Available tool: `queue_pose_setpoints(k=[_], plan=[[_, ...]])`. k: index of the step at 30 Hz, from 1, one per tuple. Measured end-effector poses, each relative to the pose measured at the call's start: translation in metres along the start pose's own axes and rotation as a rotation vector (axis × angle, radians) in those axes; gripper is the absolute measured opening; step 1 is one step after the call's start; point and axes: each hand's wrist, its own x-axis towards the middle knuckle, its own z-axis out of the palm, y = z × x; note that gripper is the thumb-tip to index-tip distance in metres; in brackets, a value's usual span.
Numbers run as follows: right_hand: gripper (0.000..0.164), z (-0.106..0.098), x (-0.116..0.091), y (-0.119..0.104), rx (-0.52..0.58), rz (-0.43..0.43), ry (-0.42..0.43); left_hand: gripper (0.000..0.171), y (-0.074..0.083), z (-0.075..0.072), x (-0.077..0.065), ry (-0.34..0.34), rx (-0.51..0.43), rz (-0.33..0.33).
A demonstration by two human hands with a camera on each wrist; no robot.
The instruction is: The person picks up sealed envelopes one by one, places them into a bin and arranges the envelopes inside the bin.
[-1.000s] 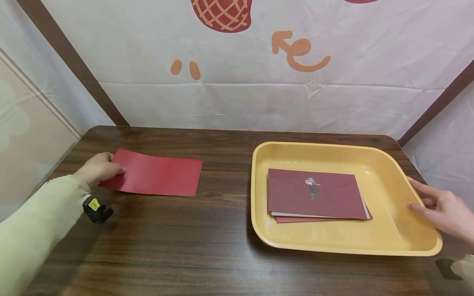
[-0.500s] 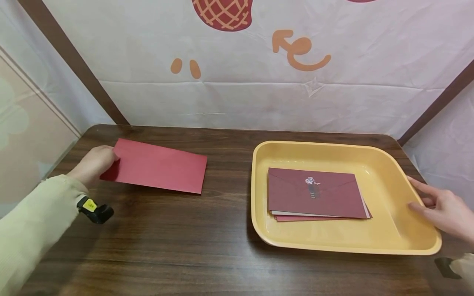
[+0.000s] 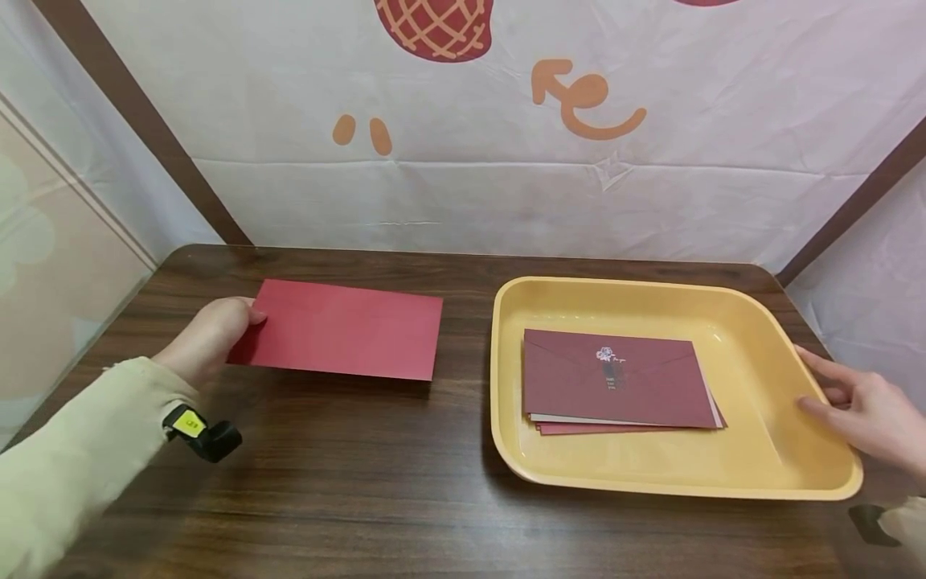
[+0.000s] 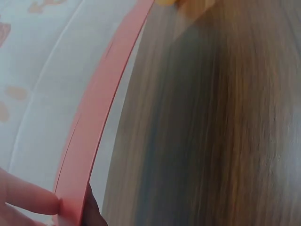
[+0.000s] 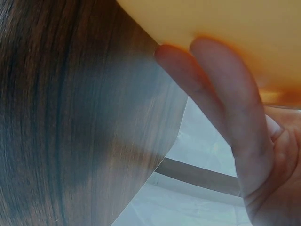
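My left hand [image 3: 219, 334] pinches a red envelope [image 3: 347, 331] by its left end, thumb on top, and a shadow on the wood shows it raised off the table. Seen edge-on in the left wrist view, the envelope [image 4: 94, 122] runs up from the fingers [image 4: 30, 195]. At the right, my right hand [image 3: 871, 410] grips the right wall of a yellow tray [image 3: 781, 386], thumb inside and fingers outside. In the right wrist view the fingers [image 5: 230, 94] lie against the tray's outer side. A stack of dark red envelopes [image 3: 615, 382] lies in the tray's left part.
The tray stands on a brown wooden table [image 3: 347, 482]. A printed white cloth [image 3: 463, 201] hangs behind the table's back edge, with more cloth at both sides. Bare table lies between the red envelope and the tray.
My left hand has lifted the red envelope off the table and carried it to the right, towards the tray. My right hand and the tray have stayed in place.
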Motion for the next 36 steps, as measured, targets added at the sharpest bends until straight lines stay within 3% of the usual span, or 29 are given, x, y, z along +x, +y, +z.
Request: queue_pose_setpoints(k=[9, 20, 27, 36], plan=[[0.064, 0.000, 0.000, -0.002, 0.000, 0.018, 0.010, 0.048, 0.010, 0.022, -0.008, -0.092, -0.119, 0.011], [0.064, 0.001, 0.000, 0.000, -0.018, 0.006, 0.026, 0.033, 0.029, 0.060, -0.024, -0.185, -0.272, 0.064], [0.065, 0.002, 0.000, 0.003, 0.007, -0.016, 0.041, 0.022, 0.045, 0.090, -0.044, -0.224, -0.283, 0.166], [0.064, 0.003, 0.001, 0.001, -0.007, 0.005, 0.029, 0.028, 0.066, 0.116, -0.063, -0.374, -0.337, 0.330]])
